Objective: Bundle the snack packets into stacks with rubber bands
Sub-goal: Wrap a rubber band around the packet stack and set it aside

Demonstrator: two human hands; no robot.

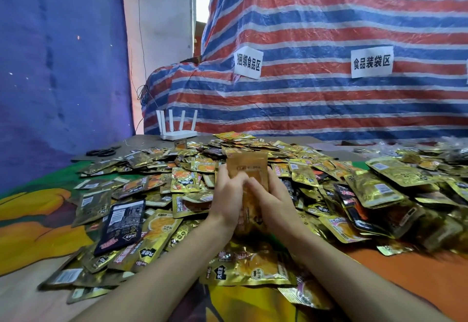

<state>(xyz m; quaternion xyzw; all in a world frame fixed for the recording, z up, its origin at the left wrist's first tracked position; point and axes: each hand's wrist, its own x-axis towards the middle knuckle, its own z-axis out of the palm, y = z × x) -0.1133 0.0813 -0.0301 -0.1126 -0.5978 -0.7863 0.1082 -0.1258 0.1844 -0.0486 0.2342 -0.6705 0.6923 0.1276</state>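
While between left hand [227,196] and right hand [276,202], packet stack [249,167] upright, lengthwise.

The stack of packets [249,169] is smeared by motion, its lower half hidden behind the left hand [226,196] and right hand [273,201]. The packet heap [379,190] runs off the right edge, where a paper sign [467,68] is cut to a sliver.

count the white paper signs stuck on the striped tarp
2 in full view: the left sign near the fold of the striped tarp, and the right sign further right at the same height. A white sliver at the frame's right edge may be a third, cut off.
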